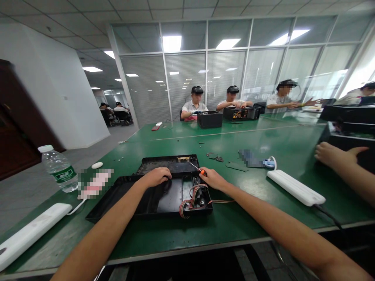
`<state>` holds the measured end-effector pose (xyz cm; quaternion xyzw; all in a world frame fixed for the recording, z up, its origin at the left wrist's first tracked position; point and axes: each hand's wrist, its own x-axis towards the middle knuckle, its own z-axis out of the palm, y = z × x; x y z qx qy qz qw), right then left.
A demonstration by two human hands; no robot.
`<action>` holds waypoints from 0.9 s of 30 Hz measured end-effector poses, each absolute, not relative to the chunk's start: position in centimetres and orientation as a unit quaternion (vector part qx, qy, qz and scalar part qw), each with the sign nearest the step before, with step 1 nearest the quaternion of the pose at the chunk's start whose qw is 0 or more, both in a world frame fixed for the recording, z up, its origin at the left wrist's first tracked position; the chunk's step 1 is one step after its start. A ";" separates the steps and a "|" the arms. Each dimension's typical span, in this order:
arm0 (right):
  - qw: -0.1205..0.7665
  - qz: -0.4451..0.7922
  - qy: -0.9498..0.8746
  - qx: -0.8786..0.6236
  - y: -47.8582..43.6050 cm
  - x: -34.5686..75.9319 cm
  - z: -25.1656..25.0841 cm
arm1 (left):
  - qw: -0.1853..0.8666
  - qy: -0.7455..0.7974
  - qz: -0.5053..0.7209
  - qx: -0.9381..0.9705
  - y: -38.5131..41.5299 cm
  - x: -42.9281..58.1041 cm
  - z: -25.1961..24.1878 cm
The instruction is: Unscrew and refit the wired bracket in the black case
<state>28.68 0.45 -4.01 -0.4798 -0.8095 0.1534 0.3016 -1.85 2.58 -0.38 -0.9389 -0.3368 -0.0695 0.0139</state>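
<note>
On the table before me lies a black casing (172,193), opened out flat, with a shallower black panel (164,165) behind it. My left hand (156,177) rests at the rim between the two, its fingers curled round the casing's edge. In my right hand (212,179) is a screwdriver (202,171) with an orange handle. Its thin shaft points up and left, over the panel near a brass-coloured strip (183,159). Striped ribbon wires (191,201) loop over the casing's right-hand compartment, and a strand trails off to the right.
A water bottle (60,171) and a white power strip (35,230) stand left; another power strip (295,187) lies right. Dark loose scraps (215,157) lie behind the panel. A co-worker's hand (336,156) reaches in at right. Several people work across the green table (234,210).
</note>
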 end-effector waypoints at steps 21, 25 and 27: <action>0.287 0.155 -0.804 -0.497 0.7 28.4 -3.9 | 0.060 -0.314 -0.102 -0.942 1.0 3.4 2.4; 0.288 0.161 -0.802 -0.498 0.7 28.3 -4.0 | 0.007 -0.289 -0.102 -0.952 2.1 6.6 3.7; 0.305 0.171 -0.795 -0.495 0.8 28.4 -4.1 | -0.008 -0.279 -0.107 -0.954 2.7 8.1 3.5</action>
